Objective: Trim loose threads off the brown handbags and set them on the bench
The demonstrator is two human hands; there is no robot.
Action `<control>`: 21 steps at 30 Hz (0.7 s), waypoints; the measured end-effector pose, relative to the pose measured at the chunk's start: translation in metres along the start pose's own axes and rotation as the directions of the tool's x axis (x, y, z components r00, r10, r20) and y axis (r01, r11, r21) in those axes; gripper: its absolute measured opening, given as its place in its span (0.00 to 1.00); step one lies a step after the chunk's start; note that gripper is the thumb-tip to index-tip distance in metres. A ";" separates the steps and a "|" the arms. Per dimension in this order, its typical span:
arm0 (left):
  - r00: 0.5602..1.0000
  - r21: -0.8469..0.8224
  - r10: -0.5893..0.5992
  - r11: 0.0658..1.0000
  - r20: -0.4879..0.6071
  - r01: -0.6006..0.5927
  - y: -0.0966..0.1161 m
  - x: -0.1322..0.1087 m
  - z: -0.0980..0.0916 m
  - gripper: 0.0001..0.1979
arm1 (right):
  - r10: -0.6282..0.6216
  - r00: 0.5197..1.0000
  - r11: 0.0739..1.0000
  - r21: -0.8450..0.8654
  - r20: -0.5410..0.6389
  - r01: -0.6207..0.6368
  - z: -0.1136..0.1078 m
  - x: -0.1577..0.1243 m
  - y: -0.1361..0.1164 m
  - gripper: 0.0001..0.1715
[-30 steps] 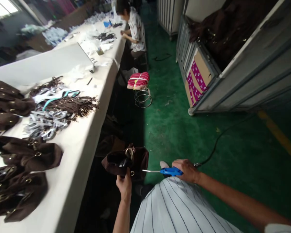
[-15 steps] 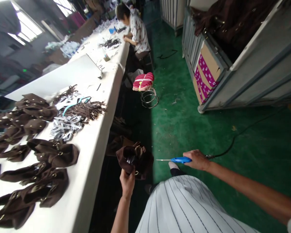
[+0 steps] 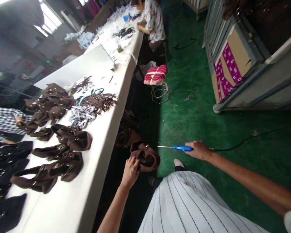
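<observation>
The bag (image 3: 146, 157) looks like matt brown suede-ish cloth, the tool (image 3: 182, 148) has a shiny blue plastic handle and thin metal tip, and the desk (image 3: 104, 136) is smooth white.

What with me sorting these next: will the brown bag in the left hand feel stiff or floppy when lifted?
Probably floppy: the brown bag sags and folds around the left hand. Likely light, since one hand holds it up.
</observation>
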State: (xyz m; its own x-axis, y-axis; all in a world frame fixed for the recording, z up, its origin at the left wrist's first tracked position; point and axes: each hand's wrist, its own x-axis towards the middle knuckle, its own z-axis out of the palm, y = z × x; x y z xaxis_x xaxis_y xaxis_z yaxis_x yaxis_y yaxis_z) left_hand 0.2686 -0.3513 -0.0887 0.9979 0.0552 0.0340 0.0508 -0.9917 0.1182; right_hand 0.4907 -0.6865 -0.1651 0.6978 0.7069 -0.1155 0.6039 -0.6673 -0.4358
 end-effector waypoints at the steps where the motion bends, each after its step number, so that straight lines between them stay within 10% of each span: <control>1: 0.992 0.053 0.097 0.993 0.077 -0.101 0.000 0.004 -0.003 0.17 | -0.057 0.998 0.998 0.004 0.008 0.057 -0.003 0.002 -0.008 0.09; 8: 0.834 0.171 0.441 0.841 0.332 -0.513 -0.007 0.014 0.012 0.09 | -0.204 0.977 0.979 0.008 0.068 0.204 -0.006 0.018 -0.055 0.09; 21: 0.675 0.203 0.669 0.648 0.310 -0.734 -0.006 0.044 0.026 0.09 | -0.161 0.984 0.987 -0.013 0.082 0.162 0.001 0.062 -0.074 0.07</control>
State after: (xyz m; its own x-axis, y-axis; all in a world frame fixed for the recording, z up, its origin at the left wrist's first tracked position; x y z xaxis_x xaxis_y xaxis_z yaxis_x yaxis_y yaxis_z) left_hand 0.3131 -0.3458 -0.1135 0.7205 -0.6621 -0.2059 -0.6919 -0.7063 -0.1499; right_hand 0.4889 -0.5935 -0.1413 0.5576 0.8218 -0.1169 0.7143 -0.5468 -0.4368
